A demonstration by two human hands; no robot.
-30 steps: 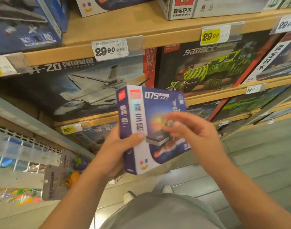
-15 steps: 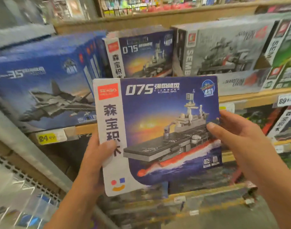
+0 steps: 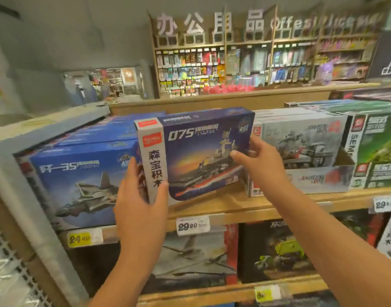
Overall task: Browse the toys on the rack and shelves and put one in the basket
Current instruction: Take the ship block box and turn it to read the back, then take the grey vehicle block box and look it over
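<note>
A blue ship box [image 3: 203,151], marked "075" and printed with a grey warship over a red hull, is held upright at the top shelf [image 3: 234,209], its lower edge close to the shelf board; whether it rests on the board cannot be told. Its white left side panel, with a red logo and black characters, is turned toward the camera.

The box is gripped at its lower left corner by the left hand [image 3: 141,207], the thumb laid across the front and the fingers curled round the side panel. Its right edge is pinched by the right hand [image 3: 256,165], thumb on the front face and fingers wrapped behind.

Just left of the box stands a blue jet box [image 3: 83,180], showing a grey fighter plane. Just right of it stands a grey box [image 3: 305,147] printed with a military vehicle, and beyond that a green box [image 3: 376,138].

On the shelf's front edge a white price tag [image 3: 193,226] reading 29.90 is fixed below the ship box, and a yellow tag [image 3: 83,239] reading 24.90 below the jet box.

On the shelf underneath, a dark box with a green vehicle [image 3: 278,255] is seen. In the blurred background a far wall of shelves [image 3: 245,65] filled with small coloured goods is visible under large characters.
</note>
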